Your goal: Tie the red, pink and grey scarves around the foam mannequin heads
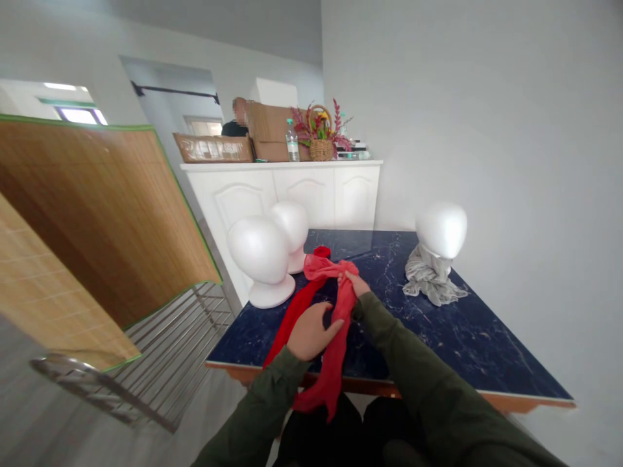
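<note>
R hand [357, 285] pt. hidden, seemingly by pink cloth [335, 350]; rear white head [293, 224] pt. hidden bhd front 1 [257, 250].

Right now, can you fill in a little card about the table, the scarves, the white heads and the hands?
Right hand: gripping pink scarf
Left hand: open, partly over pink scarf
Red scarf: on table, beside pink scarf
Left side: front white head, back white head, both bare
Right side: third white head, grey scarf around its neck

I see coral scarf [335, 347], bunched at far end, hanging off nr edge of tbl [487, 350]; darker red scarf [292, 316] on L.
</note>
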The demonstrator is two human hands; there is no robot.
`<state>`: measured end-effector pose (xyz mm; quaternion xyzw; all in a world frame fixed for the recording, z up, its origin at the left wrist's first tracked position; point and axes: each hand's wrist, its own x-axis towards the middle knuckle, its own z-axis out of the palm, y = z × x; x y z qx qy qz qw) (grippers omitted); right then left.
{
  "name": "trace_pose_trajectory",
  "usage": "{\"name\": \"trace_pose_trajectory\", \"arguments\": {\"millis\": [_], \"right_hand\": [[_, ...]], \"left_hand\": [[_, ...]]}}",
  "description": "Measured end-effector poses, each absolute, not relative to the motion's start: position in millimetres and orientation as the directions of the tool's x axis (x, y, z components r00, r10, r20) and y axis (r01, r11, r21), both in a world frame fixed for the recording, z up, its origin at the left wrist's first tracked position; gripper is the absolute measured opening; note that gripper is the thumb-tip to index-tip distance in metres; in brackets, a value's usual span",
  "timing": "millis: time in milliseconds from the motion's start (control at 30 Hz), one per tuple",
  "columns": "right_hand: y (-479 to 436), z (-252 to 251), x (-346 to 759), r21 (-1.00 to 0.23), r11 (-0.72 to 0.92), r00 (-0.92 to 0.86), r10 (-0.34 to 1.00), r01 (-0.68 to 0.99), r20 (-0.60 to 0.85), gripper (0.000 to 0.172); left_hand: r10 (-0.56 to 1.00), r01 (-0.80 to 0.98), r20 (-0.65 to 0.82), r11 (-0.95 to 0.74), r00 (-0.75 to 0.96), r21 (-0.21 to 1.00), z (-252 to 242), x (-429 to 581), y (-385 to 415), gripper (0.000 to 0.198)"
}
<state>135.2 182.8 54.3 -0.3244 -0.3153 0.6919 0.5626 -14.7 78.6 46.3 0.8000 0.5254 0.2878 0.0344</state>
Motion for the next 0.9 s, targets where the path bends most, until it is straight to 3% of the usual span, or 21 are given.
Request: {"name": "trace_pose_trajectory", "arguments": {"millis": [133, 267, 367, 600, 800, 900], "right_hand": [[147.1, 64.1, 195.9, -0.781, 0.006, 0.054, 0.998, -0.624, -0.036, 0.023], [84.6, 31.4, 253.8, -0.773, 0.044, 0.115, 0.993, -0.633, -0.038, 0.031], [47.2, -7.2, 275.1, -0.831, -0.014, 0.180, 0.974, -0.556, -0.137, 0.033], [11.6, -35.5, 289.9, -0.880, -0.046, 0.252, 0.950, -0.474, -0.186, 0.036], [-6.6, -15.7, 316.6, -0.892, -0.060, 0.218, 0.960, -0.449, -0.175, 0.038], [-16.1, 3.8, 333.6, -0.915, -0.027, 0.216, 0.969, -0.402, -0.123, 0.036]], "left_hand": [[0.800, 0.819, 0.551, -0.140, -0.237, 0.556, 23.4, -98.9, 105.0, 0.058], [0.785, 0.698, 0.402, 0.054, -0.472, 0.714, 10.3, -161.4, 158.5, 0.096], [0.811, 0.622, 0.323, 0.063, -0.488, 0.780, 11.5, -172.9, 190.2, 0.106], [0.842, 0.591, 0.288, 0.045, -0.456, 0.805, 17.1, -162.7, 207.5, 0.087], [0.804, 0.657, 0.400, -0.017, -0.439, 0.754, 35.8, -156.7, 190.3, 0.086], [0.801, 0.729, 0.569, -0.277, -0.184, 0.626, 53.2, -116.4, 174.1, 0.069]]}}
